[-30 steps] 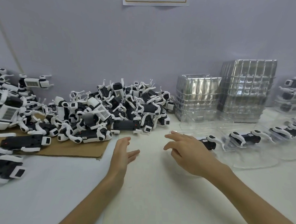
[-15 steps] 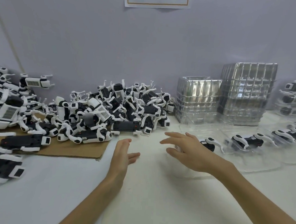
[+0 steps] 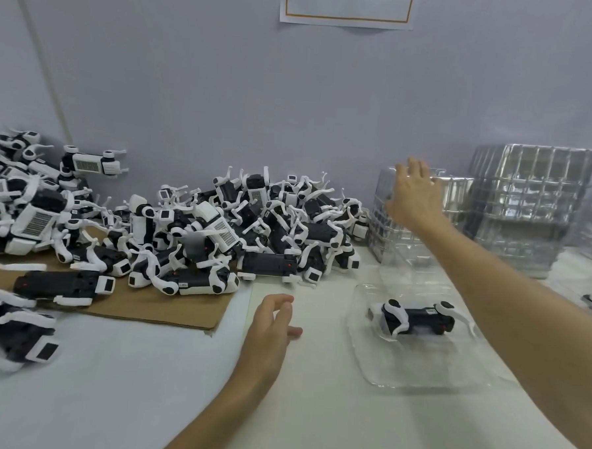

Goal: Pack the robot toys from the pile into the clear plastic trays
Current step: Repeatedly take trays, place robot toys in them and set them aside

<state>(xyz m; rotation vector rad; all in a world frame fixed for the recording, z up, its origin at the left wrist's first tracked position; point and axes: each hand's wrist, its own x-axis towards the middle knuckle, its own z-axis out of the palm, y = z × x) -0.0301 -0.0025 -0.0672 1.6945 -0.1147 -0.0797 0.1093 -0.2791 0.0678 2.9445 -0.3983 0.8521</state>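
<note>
1. The right hand [image 3: 413, 196] is up at the top of the shorter tray stack [image 3: 400, 243], fingers spread wide and holding nothing. I'd say take only the top tray, by its rim, as nested clear trays likely cling together.
2. The left hand [image 3: 269, 329] hovers loose and empty by the pile of robot toys [image 3: 246, 228] — it could steady the stack.
3. One robot toy [image 3: 416, 318] lies packed in the clear tray [image 3: 417, 368] in front.
4. Half a second ago the right hand was low beside that toy — now it has lifted to the stack. The left hand has barely moved.
</note>
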